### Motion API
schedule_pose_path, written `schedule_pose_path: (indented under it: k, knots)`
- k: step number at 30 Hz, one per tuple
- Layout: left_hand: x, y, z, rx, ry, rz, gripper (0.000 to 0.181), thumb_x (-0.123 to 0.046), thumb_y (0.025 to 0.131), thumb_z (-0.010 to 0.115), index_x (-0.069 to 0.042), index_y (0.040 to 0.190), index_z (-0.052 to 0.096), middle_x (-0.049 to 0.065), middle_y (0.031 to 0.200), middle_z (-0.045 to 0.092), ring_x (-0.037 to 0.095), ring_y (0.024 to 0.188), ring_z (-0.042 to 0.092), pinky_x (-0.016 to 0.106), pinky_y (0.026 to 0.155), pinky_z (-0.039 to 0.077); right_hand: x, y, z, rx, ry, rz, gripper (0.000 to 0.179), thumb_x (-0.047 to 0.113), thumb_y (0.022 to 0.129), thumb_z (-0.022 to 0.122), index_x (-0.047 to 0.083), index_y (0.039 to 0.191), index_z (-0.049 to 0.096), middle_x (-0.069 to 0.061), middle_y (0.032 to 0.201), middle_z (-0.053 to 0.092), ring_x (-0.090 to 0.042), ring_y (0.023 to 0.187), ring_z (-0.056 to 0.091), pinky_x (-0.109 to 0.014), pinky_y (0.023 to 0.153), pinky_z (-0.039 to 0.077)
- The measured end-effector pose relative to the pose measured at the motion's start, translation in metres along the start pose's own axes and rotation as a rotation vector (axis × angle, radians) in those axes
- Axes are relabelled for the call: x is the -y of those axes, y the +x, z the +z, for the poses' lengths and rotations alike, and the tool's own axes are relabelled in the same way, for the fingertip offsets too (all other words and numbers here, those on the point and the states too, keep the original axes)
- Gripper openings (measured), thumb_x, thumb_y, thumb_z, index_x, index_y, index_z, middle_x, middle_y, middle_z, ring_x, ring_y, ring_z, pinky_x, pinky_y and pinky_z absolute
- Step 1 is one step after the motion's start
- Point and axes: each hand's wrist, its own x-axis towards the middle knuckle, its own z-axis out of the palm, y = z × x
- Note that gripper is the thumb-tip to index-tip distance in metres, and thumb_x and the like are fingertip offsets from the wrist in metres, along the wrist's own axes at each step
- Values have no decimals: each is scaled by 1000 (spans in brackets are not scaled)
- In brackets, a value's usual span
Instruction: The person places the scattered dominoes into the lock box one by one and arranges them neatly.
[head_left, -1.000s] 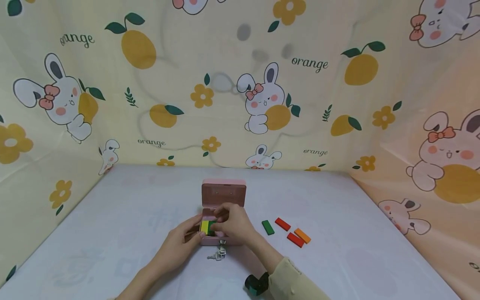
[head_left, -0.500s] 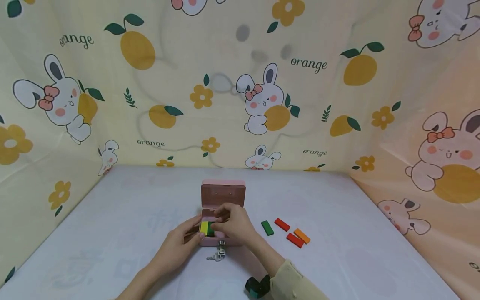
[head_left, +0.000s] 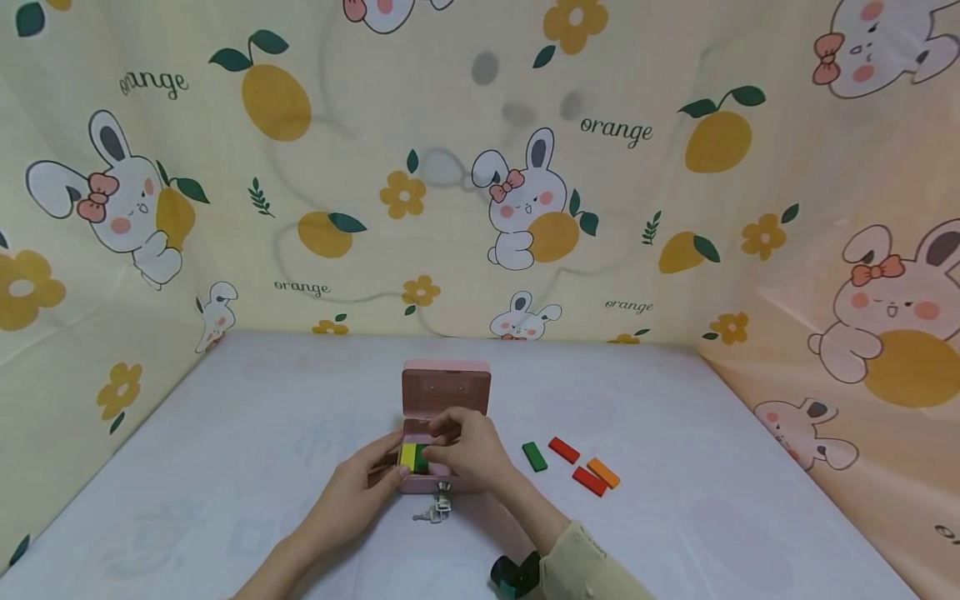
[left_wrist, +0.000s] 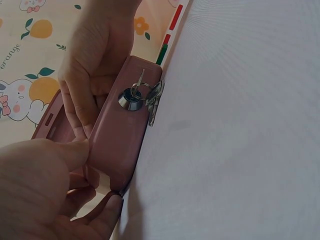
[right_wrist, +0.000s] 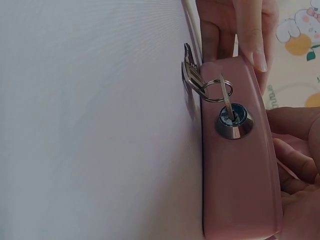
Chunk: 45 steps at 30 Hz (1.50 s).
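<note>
A small pink metal cash box (head_left: 420,482) stands on the table with its lid (head_left: 446,390) raised. Its front lock (left_wrist: 131,99) has a key in it, and more keys hang from the ring. My left hand (head_left: 358,487) grips the box's left end, thumb near the front corner. Inside, at the left, a yellow block (head_left: 407,456) lies against a green block (head_left: 422,457). My right hand (head_left: 472,446) reaches over the box's right half with bent fingers, thumb tip right at the green block. I cannot tell whether it pinches that block; its fingertips are partly hidden inside.
Right of the box lie a loose green block (head_left: 535,457), a red block (head_left: 564,450), another red block (head_left: 589,482) and an orange block (head_left: 603,472). A black device (head_left: 514,575) sits at the right wrist. A printed cloth (head_left: 450,167) hangs behind the white table (head_left: 247,433).
</note>
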Motion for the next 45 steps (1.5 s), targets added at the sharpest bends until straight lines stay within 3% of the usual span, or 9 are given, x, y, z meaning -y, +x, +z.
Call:
schedule_pose_path:
  k: [32, 45]
  knots:
    - [-1, 1, 2, -8, -4, -32, 54, -16, 96, 66, -5, 146, 47, 11, 140, 53, 25, 123, 55, 36, 102, 46, -2, -1, -7, -45, -5, 9, 29, 13, 83, 81, 6, 108, 69, -2, 93, 65, -16, 81, 60, -25, 68, 56]
    - [2, 1, 1, -7, 12, -20, 56, -18, 95, 67, -6, 146, 46, 10, 139, 54, 24, 123, 54, 35, 104, 45, 7, -19, -26, -91, 22, -26, 31, 13, 84, 79, 6, 113, 69, -8, 101, 68, -19, 86, 63, -27, 76, 58]
